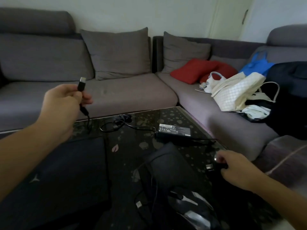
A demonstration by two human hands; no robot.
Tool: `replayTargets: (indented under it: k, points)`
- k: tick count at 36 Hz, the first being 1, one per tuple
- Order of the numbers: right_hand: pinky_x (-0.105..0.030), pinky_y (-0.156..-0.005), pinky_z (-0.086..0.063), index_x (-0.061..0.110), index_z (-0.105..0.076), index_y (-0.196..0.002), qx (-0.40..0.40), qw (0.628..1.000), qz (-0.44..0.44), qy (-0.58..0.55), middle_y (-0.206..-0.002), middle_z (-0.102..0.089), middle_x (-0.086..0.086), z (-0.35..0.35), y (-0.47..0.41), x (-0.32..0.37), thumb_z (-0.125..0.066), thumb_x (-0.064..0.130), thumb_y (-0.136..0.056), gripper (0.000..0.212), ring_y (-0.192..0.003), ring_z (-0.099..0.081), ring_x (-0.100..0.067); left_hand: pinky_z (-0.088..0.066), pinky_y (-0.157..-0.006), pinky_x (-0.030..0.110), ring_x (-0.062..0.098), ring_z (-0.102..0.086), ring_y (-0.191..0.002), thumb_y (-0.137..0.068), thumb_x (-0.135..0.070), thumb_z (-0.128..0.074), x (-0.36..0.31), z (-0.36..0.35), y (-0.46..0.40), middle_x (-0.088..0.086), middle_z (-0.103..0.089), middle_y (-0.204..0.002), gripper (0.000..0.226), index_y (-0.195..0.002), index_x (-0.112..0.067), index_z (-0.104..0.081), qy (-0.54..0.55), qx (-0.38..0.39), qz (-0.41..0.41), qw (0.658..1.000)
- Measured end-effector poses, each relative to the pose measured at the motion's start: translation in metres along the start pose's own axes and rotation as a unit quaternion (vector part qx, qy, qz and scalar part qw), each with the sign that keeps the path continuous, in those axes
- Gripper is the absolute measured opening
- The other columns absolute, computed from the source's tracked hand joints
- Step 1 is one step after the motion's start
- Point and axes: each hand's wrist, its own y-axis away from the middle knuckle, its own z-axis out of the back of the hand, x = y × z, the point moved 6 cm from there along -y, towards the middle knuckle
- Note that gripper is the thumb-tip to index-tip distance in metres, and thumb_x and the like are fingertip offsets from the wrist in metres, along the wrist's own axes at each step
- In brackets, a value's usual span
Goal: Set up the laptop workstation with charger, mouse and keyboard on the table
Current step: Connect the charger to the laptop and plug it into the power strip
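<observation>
My left hand [64, 103] is raised above the table's far left corner, shut on the black charger connector [81, 84], its metal tip pointing up. The cable hangs from it down to the black charger brick [174, 131], which lies label-up on the dark glass table [132, 146]. The closed dark laptop [54, 180] lies flat at the near left of the table. My right hand [235, 165] rests at the table's right edge, shut on a black plug [216, 166]. A dark mouse [191, 211] and a black pouch [169, 165] lie near the front.
A grey corner sofa [129, 92] wraps the table's far and right sides. On its right seat lie red cushions [196, 69], white bags [235, 93], a blue bag [255, 65] and a black bag [292, 100]. Loose cable loops [113, 125] lie on the far table.
</observation>
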Motion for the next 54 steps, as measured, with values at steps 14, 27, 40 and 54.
replayTargets:
  k: [14, 27, 40, 54]
  points:
    - [-0.022, -0.095, -0.037, 0.02, -0.061, -0.128, -0.088, 0.994, 0.011, -0.059, -0.127, -0.057, 0.002, 0.051, 0.073, 0.093, -0.066, -0.003, -0.077, 0.056, -0.123, -0.056, -0.019, -0.057, -0.089, 0.035, 0.016, -0.074, -0.099, -0.107, 0.0, -0.047, -0.039, 0.054, 0.058, 0.001, -0.077, -0.098, 0.03, -0.105, -0.022, -0.067, 0.038, 0.078, 0.02, 0.996]
    - [-0.024, -0.108, -0.047, 0.038, -0.05, -0.14, 0.029, 0.875, 0.383, -0.296, -0.134, -0.062, 0.018, 0.045, 0.119, 0.473, -0.065, 0.015, -0.101, 0.047, -0.126, -0.057, 0.005, -0.059, -0.092, 0.042, 0.02, -0.074, -0.107, -0.104, -0.005, -0.055, -0.044, 0.132, 0.083, 0.004, -0.077, -0.111, 0.026, -0.119, -0.018, -0.072, 0.077, 0.162, 0.053, 0.982]
    - [-0.021, -0.067, -0.045, 0.022, -0.064, -0.112, -0.051, 0.961, 0.228, -0.15, -0.093, -0.068, 0.004, -0.048, 0.022, 0.493, -0.051, 0.021, -0.107, 0.014, -0.088, -0.066, -0.009, -0.051, -0.102, 0.044, 0.026, -0.056, -0.122, -0.093, -0.044, -0.072, 0.106, 0.236, 0.031, 0.007, -0.056, -0.135, 0.05, -0.133, -0.019, -0.058, -0.366, 0.034, 0.211, 0.906]
    - [-0.033, -0.061, -0.044, 0.018, -0.068, -0.109, -0.054, 0.987, -0.002, -0.151, -0.087, -0.066, -0.005, -0.094, -0.034, 0.394, -0.047, 0.01, -0.104, 0.023, -0.072, -0.061, -0.019, -0.052, -0.085, 0.048, 0.034, -0.057, -0.092, -0.079, -0.017, -0.091, 0.146, 0.272, 0.01, 0.019, -0.06, -0.104, 0.042, -0.085, -0.009, -0.05, -0.255, -0.053, 0.34, 0.904]
